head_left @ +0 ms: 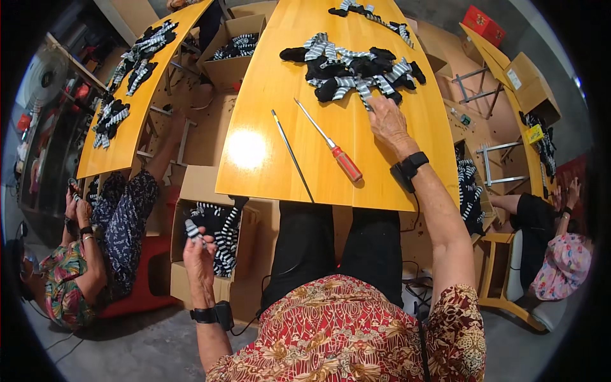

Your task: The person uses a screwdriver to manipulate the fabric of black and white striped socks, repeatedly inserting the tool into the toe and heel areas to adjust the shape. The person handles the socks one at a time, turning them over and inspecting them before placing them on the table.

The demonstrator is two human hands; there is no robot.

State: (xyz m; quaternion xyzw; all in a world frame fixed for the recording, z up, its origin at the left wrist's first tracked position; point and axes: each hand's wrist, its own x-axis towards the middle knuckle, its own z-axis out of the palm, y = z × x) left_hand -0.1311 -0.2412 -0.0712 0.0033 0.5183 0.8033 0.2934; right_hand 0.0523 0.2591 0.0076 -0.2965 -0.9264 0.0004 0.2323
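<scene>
Bright, even indoor light from overhead. One round white glare patch on the glossy yellow table (356,127), left of the red-handled screwdriver (337,156). Short soft shadows under that screwdriver and the thin metal rod (293,156) beside it. Strong fisheye bend: table edges curved, corners lost to a black rim. Sharp around the table, softer and smeared toward the rim.
</scene>
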